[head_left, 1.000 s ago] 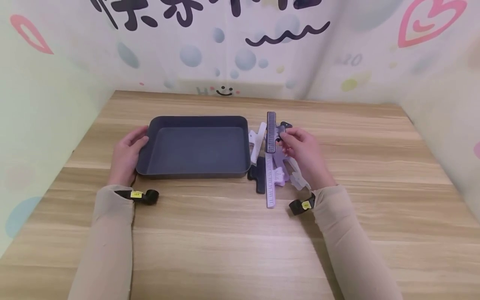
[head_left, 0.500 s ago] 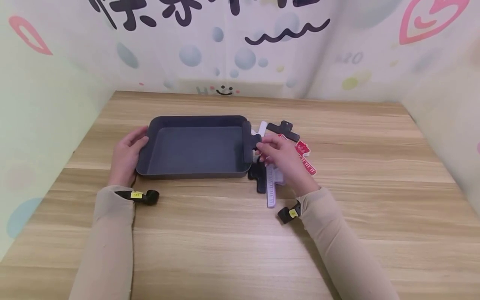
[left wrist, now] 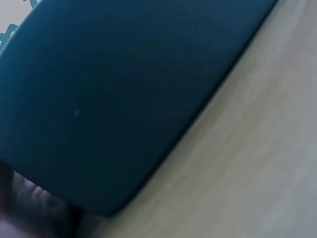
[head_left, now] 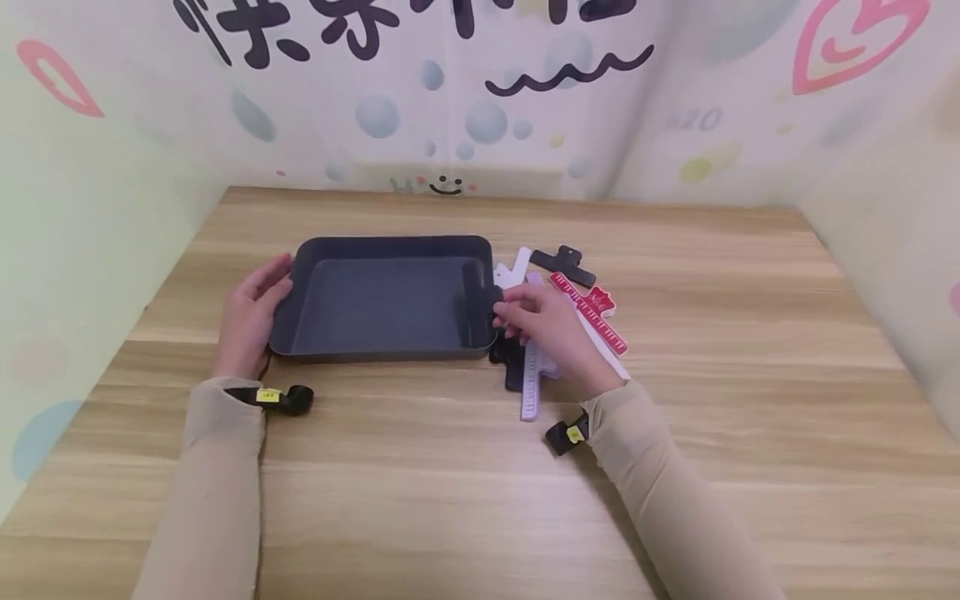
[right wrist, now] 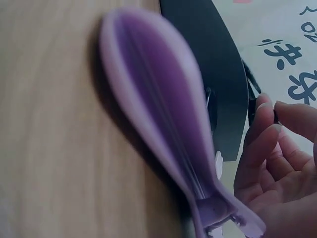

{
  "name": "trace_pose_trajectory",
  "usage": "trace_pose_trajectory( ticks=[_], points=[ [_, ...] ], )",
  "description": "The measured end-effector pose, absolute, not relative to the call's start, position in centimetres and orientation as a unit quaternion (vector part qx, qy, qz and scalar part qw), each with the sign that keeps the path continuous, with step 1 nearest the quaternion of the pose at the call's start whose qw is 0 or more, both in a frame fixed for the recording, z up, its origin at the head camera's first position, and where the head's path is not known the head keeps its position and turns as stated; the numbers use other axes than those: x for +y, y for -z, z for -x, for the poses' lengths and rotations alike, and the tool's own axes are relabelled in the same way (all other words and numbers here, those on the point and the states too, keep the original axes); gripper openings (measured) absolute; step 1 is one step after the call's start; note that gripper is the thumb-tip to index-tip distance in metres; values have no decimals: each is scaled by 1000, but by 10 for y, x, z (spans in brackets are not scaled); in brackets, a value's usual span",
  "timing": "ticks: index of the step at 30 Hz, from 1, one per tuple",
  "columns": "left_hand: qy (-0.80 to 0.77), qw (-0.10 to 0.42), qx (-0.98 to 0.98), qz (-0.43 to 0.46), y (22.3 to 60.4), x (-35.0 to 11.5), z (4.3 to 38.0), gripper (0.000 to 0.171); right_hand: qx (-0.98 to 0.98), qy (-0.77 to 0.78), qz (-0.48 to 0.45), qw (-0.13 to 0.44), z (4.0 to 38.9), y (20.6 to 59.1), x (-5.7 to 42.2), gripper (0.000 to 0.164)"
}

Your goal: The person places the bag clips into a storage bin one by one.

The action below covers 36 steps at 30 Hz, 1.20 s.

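Head view shows the left hand (head_left: 251,317) gripping a dark rectangular tray (head_left: 382,308) while the right hand (head_left: 546,329) pinches a black clip (head_left: 475,305) over its right end.

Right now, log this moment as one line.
left hand: holds tray at left end | right hand: pinches black clip at tray's right rim | red clip, purple clip: right of tray

The head view looks forward and down on a dark tray (head_left: 375,308). Close wrist views share it: left against its side, right past a purple clip (right wrist: 173,109).
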<state>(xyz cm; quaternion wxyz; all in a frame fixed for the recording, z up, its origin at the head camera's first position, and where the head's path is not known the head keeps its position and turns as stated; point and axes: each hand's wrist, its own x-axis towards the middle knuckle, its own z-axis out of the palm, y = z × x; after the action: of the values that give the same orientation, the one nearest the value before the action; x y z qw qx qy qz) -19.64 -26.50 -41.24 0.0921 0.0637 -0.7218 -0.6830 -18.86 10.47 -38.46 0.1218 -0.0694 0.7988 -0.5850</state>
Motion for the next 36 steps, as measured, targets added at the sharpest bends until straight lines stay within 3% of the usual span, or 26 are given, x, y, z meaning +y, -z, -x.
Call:
trace_pose_trajectory(
  ticks=[13, 36],
  points=[
    [684, 64, -726, -32, 413, -278, 187, 46, 783, 600, 44, 156, 180, 396, 94, 24],
    [660, 67, -747, -48, 422, -265, 196, 44, 809, 573, 60, 120, 181, 399, 98, 23]
  ],
)
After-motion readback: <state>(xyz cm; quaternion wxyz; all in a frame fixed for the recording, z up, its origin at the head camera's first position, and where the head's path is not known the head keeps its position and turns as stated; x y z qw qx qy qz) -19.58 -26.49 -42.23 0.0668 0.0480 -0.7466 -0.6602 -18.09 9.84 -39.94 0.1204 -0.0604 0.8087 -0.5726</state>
